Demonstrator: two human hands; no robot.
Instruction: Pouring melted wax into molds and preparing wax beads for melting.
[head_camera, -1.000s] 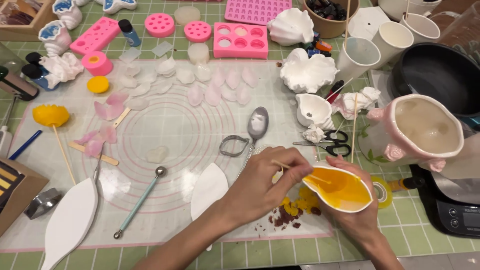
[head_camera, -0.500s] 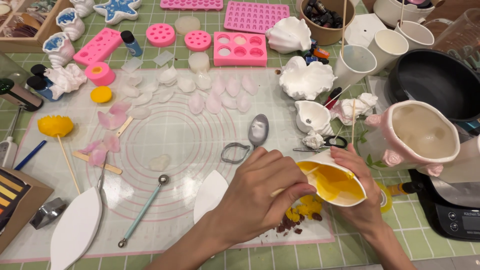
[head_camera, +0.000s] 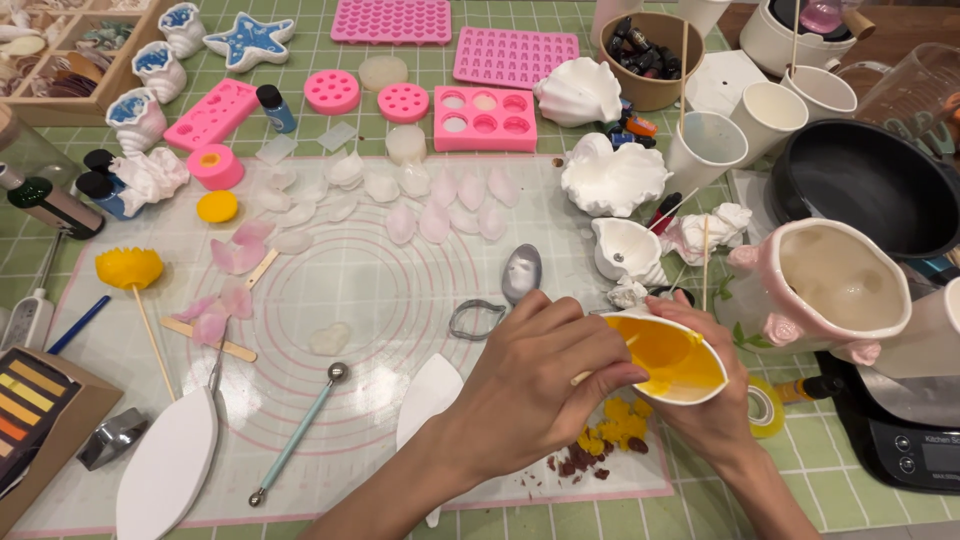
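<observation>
- The right hand (head_camera: 705, 410) grips one paper cup (head_camera: 680, 358) tilted on its side, yellow liquid inside, just above the mat's (head_camera: 400, 300) near right corner.
- The left hand (head_camera: 540, 385) is closed around one thin wooden stick (head_camera: 581, 377); its tip seems to reach into the cup, though the fingers hide most of it.
- Yellow and dark red crumbs (head_camera: 610, 440) lie on the mat below the cup.
- One metal spoon (head_camera: 521, 272) and one cutter ring (head_camera: 476, 318) lie just beyond the left hand.
- Three white cups (head_camera: 765, 115) stand near one dark pan (head_camera: 865, 185).
- One pink-footed shell pot (head_camera: 835, 290) stands right of the cup.
</observation>
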